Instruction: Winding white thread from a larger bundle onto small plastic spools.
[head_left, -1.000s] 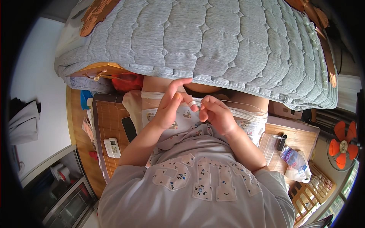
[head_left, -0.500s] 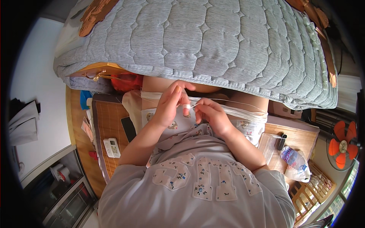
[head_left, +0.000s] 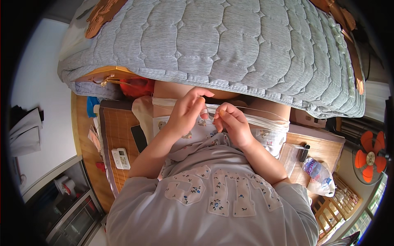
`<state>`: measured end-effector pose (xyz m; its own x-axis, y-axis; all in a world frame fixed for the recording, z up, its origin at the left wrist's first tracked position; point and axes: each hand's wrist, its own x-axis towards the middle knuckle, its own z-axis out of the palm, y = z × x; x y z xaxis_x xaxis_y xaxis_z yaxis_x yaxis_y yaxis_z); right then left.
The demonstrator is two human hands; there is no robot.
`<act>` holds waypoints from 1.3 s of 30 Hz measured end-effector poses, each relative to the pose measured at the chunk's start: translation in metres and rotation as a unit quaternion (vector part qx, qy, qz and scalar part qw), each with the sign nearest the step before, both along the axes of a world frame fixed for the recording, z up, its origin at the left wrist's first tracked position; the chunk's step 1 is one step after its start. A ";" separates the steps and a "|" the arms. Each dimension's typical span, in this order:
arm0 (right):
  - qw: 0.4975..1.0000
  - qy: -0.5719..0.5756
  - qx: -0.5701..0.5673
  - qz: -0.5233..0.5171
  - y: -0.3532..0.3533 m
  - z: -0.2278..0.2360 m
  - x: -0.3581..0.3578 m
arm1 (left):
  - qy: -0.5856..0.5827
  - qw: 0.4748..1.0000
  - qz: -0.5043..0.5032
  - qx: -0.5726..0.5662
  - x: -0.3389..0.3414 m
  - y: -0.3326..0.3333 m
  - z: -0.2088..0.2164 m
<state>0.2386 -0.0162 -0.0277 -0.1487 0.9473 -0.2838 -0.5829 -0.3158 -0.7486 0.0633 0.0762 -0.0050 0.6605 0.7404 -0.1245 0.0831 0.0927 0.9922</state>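
Several strands of white yarn [head_left: 269, 121] stretch in a loop across my thighs, over the patterned shorts [head_left: 164, 143]. Above the lap, my left hand [head_left: 185, 117] is closed, its index finger reaching forward past the thumb. A little white yarn shows wound at its lower fingertips. My right hand [head_left: 234, 125] pinches between thumb and index finger, just to the right and a small gap away. A thin yarn end seems to run between the two hands, though the fingers hide most of it.
A bed with a grey quilted cover [head_left: 201, 45] borders the far side. To my left lie a dark phone [head_left: 138, 138], a white remote control [head_left: 121, 158] and a red bag [head_left: 141, 88]. On the right are a plastic bottle [head_left: 318, 172] and an orange-bladed fan [head_left: 372, 152].
My right hand has shifted slightly right, and its fingers have curled in more. The white yarn at the left fingertips shows less clearly. The left hand has turned a little.
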 end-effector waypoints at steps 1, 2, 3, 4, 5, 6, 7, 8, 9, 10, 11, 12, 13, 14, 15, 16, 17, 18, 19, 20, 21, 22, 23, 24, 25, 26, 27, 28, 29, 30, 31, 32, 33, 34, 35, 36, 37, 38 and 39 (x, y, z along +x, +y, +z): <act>1.000 0.006 0.030 -0.006 -0.001 -0.001 -0.001 | 0.045 0.997 -0.016 0.055 0.003 -0.001 0.001; 0.999 -0.023 0.024 0.016 -0.001 -0.002 0.000 | 0.041 0.992 0.011 0.115 0.006 -0.003 0.002; 0.998 -0.050 0.022 0.043 -0.001 -0.003 -0.001 | 0.010 0.994 0.027 0.107 0.010 -0.006 0.002; 0.994 -0.077 0.019 0.071 0.000 -0.005 -0.001 | -0.036 0.992 0.050 0.114 0.016 -0.008 0.000; 0.993 -0.087 0.004 0.075 0.002 -0.007 -0.002 | -0.074 0.989 0.083 0.098 0.020 -0.010 -0.001; 0.992 -0.096 -0.011 0.080 0.004 -0.009 -0.004 | -0.118 0.988 0.087 0.045 0.022 -0.011 -0.002; 0.988 -0.117 -0.043 0.086 0.005 -0.010 -0.004 | -0.153 0.983 0.101 -0.030 0.022 -0.013 -0.003; 0.993 -0.081 -0.046 0.069 0.006 -0.011 -0.004 | -0.196 0.976 0.059 -0.078 0.019 -0.010 -0.004; 0.995 -0.058 -0.065 0.053 0.006 -0.011 -0.003 | -0.199 0.969 0.057 -0.136 0.016 -0.009 -0.004; 0.995 -0.034 -0.085 0.037 0.006 -0.010 -0.002 | -0.210 0.963 0.000 -0.167 0.008 -0.003 -0.004; 0.996 -0.004 -0.091 0.007 0.006 -0.009 0.000 | -0.212 0.959 -0.048 -0.181 0.003 0.000 -0.004; 0.995 0.027 -0.097 -0.023 0.005 -0.007 0.002 | -0.122 0.980 -0.068 -0.143 -0.001 0.001 -0.005; 0.992 0.060 -0.092 -0.054 0.004 -0.005 0.004 | -0.022 0.993 -0.079 -0.088 -0.002 0.002 -0.006; 0.994 0.075 -0.060 -0.057 0.002 -0.002 0.005 | 0.079 0.992 -0.088 -0.033 -0.002 0.001 -0.007; 0.998 0.040 -0.033 -0.037 0.001 -0.001 0.005 | 0.039 0.998 -0.055 -0.015 0.000 0.000 -0.008; 1.000 0.001 -0.006 -0.022 0.000 0.001 0.004 | 0.000 1.000 -0.021 0.002 0.005 -0.004 -0.010; 0.999 -0.038 0.022 -0.007 0.000 0.001 0.003 | -0.039 0.999 0.021 0.022 0.010 -0.007 -0.011; 0.996 -0.079 0.032 0.030 0.001 0.001 0.002 | -0.098 0.994 0.047 0.024 0.014 -0.010 -0.012; 0.997 -0.069 -0.009 0.038 0.002 0.000 0.001 | -0.143 0.988 0.062 -0.006 0.017 -0.011 -0.012; 0.996 -0.058 -0.044 0.043 0.003 -0.001 0.001 | -0.167 0.983 0.059 -0.048 0.017 -0.011 -0.011; 0.995 -0.045 -0.074 0.056 0.004 -0.002 0.001 | -0.187 0.978 0.042 -0.082 0.017 -0.011 -0.010; 0.997 -0.020 -0.075 0.027 0.005 -0.002 0.002 | -0.171 0.981 0.023 -0.092 0.013 -0.007 -0.008; 0.997 0.007 -0.073 0.007 0.004 -0.003 0.003 | -0.150 0.984 -0.008 -0.096 0.009 -0.005 -0.006; 0.997 0.024 -0.075 -0.020 0.004 -0.003 0.004 | -0.116 0.987 -0.035 -0.101 0.005 -0.002 -0.004; 0.999 0.017 -0.043 -0.020 0.003 -0.003 0.005 | -0.039 0.996 -0.063 -0.056 0.005 -0.001 -0.003; 1.000 0.001 -0.015 -0.027 0.001 -0.003 0.004 | 0.058 0.995 -0.086 -0.007 0.005 -0.001 -0.003; 0.999 -0.016 0.013 -0.034 -0.001 -0.002 0.004 | 0.082 0.993 -0.062 0.056 0.006 -0.001 -0.003; 0.999 -0.048 0.015 -0.005 -0.002 -0.003 0.003 | 0.042 0.990 -0.028 0.133 0.010 -0.002 -0.004; 0.996 -0.081 0.017 0.025 -0.002 -0.003 0.001 | 0.017 0.989 -0.002 0.144 0.013 -0.005 -0.005; 0.992 -0.110 0.024 0.056 -0.001 -0.003 0.000 | -0.052 0.989 0.042 0.136 0.017 -0.006 -0.007; 0.993 -0.102 0.002 0.055 0.000 -0.004 -0.001 | -0.092 0.990 0.049 0.098 0.016 -0.007 -0.006; 0.994 -0.092 -0.014 0.055 0.002 -0.005 -0.002 | -0.132 0.988 0.057 0.060 0.017 -0.006 -0.007; 0.994 -0.085 -0.031 0.056 0.003 -0.005 -0.002 | -0.147 0.989 0.028 -0.012 0.016 -0.006 -0.007; 0.996 -0.067 -0.039 0.035 0.003 -0.005 -0.001 | -0.196 0.979 -0.009 -0.059 0.013 -0.005 -0.007; 0.997 -0.053 -0.047 0.015 0.004 -0.005 0.000 | -0.076 0.994 -0.025 -0.069 0.008 -0.002 -0.006; 0.997 -0.046 -0.059 -0.008 0.003 -0.003 0.001 | 0.009 0.997 -0.049 -0.054 0.006 -0.001 -0.006; 0.998 -0.049 -0.037 -0.001 0.002 -0.002 0.002 | 0.113 0.992 -0.052 -0.039 0.003 0.000 -0.006; 0.998 -0.059 -0.019 0.004 0.000 0.000 0.003 | 0.128 0.981 -0.047 0.140 0.004 -0.002 -0.008; 0.998 -0.069 -0.001 0.008 -0.002 0.002 0.003 | 0.082 0.988 -0.040 0.122 0.004 -0.003 -0.009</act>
